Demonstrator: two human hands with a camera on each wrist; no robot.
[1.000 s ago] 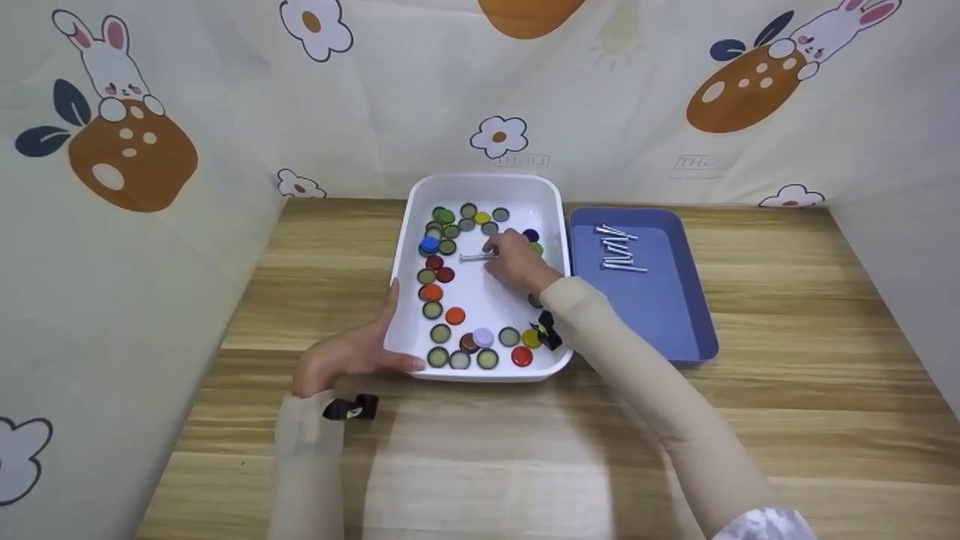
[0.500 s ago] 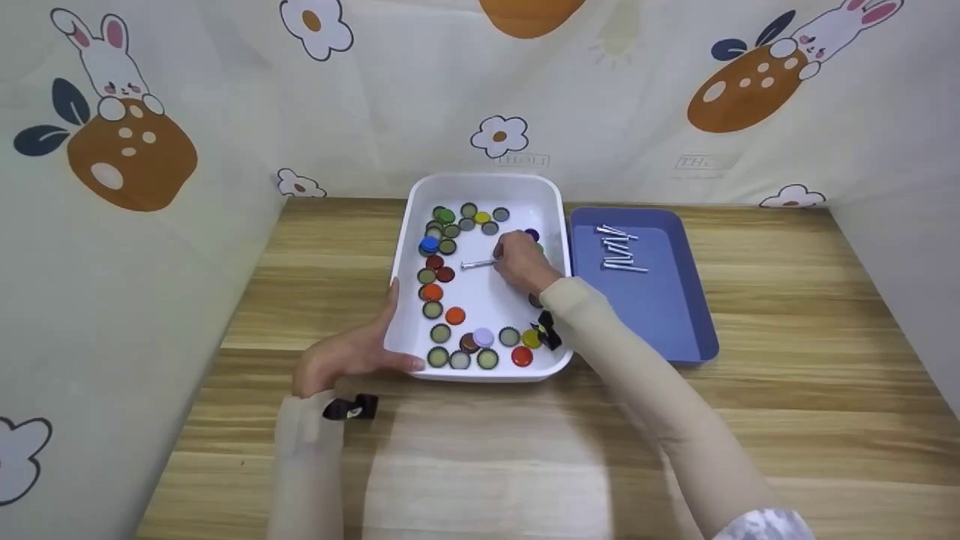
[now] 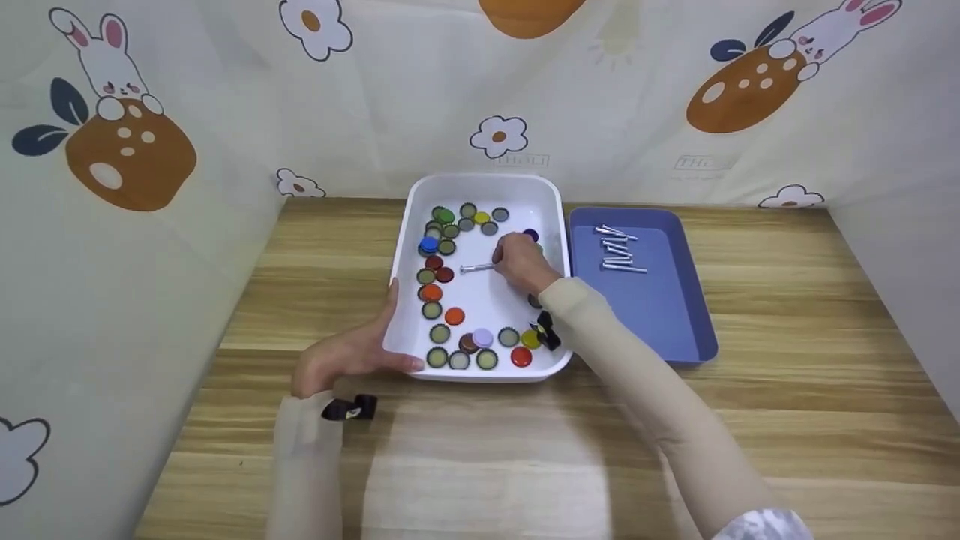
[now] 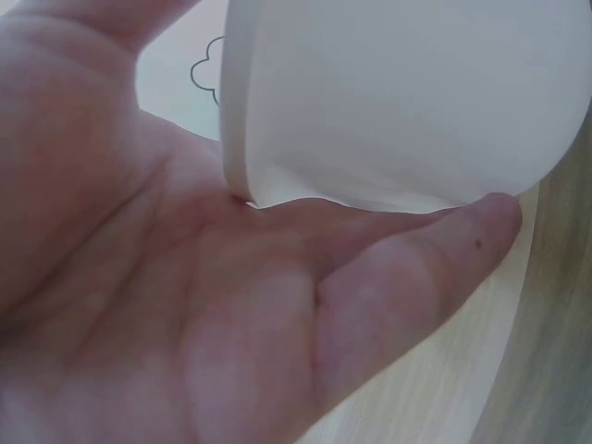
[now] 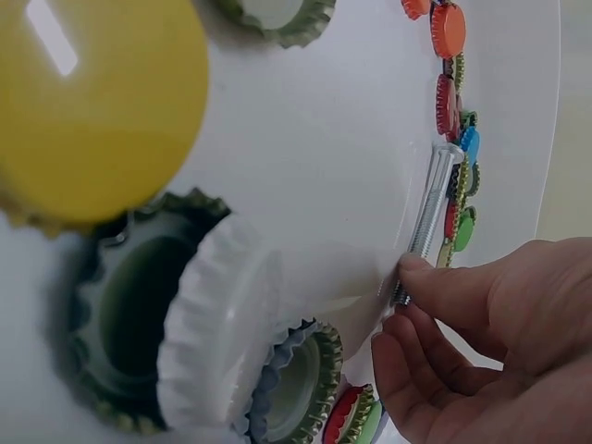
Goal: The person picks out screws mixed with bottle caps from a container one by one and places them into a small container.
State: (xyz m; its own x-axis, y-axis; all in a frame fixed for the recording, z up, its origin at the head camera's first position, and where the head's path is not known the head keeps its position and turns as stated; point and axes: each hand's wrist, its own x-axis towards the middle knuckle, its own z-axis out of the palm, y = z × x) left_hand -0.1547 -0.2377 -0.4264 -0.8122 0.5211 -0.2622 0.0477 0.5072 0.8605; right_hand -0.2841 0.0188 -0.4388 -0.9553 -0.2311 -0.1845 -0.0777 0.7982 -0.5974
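Note:
A white tray (image 3: 480,300) stands in the middle of the table, with several bottle caps (image 3: 454,316) scattered along its sides. My right hand (image 3: 521,261) is inside it, pinching a long silver bolt (image 3: 477,268) between thumb and fingertips. In the right wrist view the threaded end of the bolt (image 5: 427,217) lies by the thumb, and its head points away from the hand. My left hand (image 3: 356,349) rests against the tray's near left corner, thumb and fingers spread along two sides. The left wrist view shows its palm (image 4: 185,240) against the white wall (image 4: 398,102).
Right beside the white tray sits a blue tray (image 3: 645,315) with several silver bolts (image 3: 619,247) in its far part. Patterned cloth (image 3: 420,90) hangs behind and at both sides of the wooden table (image 3: 480,457). My right forearm passes over the blue tray's near left corner.
My right hand has shifted slightly right, its fingertips drawn in closer, and the bolt has moved a little nearer to me. My left hand and both trays stay where they were.

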